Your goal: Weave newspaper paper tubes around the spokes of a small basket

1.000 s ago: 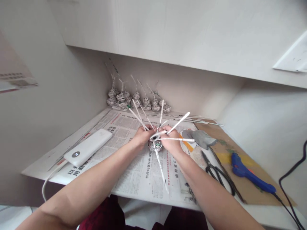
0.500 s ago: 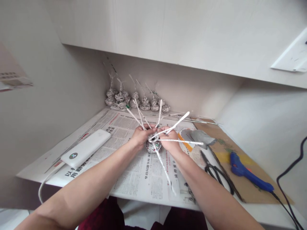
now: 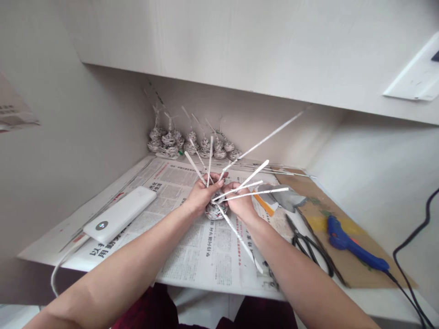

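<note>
Between my hands is a small round weave of rolled newspaper [image 3: 215,212], with several white paper strips fanning out from its top. My left hand [image 3: 203,194] closes on the weave's far left side, its thumb pressed near the base of the upright strips. My right hand [image 3: 240,201] is at the weave's right side, fingers curled among the strips; exactly which one they pinch is hidden. One long paper strip [image 3: 270,137] slants from between the hands up to the right. Another strip [image 3: 242,240] hangs toward the table's front edge.
Several woven paper gourds [image 3: 168,145] stand along the back wall. A white power bank [image 3: 120,214] with a cable lies left on newspaper. Black scissors [image 3: 310,249], a blue glue gun [image 3: 353,244] on cardboard [image 3: 370,274] and an orange strip [image 3: 264,203] lie right. A shelf overhangs the back.
The long strip now rises up to the right from between the hands. The upright strips on the left have shifted, and the front strip's end has swung rightward.
</note>
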Action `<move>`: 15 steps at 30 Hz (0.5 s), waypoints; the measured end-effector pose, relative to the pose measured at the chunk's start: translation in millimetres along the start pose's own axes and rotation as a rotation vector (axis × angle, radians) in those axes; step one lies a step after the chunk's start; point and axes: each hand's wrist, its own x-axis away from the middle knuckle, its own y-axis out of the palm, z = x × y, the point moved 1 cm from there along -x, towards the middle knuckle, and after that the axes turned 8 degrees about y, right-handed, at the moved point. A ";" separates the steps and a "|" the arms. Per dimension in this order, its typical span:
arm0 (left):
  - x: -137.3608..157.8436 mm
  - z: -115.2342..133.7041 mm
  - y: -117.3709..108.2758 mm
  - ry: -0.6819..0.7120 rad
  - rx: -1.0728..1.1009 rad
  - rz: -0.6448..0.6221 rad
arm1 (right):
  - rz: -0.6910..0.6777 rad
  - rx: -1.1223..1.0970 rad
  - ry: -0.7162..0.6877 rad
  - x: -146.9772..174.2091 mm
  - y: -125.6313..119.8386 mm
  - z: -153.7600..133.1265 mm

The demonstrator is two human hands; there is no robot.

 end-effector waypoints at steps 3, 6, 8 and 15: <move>-3.0 2.7 -4.7 0.119 -0.293 -0.020 | 0.029 0.038 -0.030 -0.8 -2.4 -2.1; -5.5 8.9 -10.0 0.178 -0.511 -0.062 | 0.071 0.069 -0.041 -0.6 -8.3 -10.0; -6.3 12.8 -11.9 0.140 -0.559 -0.094 | 0.097 0.093 -0.034 -0.7 -12.6 -15.0; -6.5 11.2 -12.1 0.134 -0.539 -0.050 | 0.052 0.029 -0.045 -5.4 -12.5 -10.7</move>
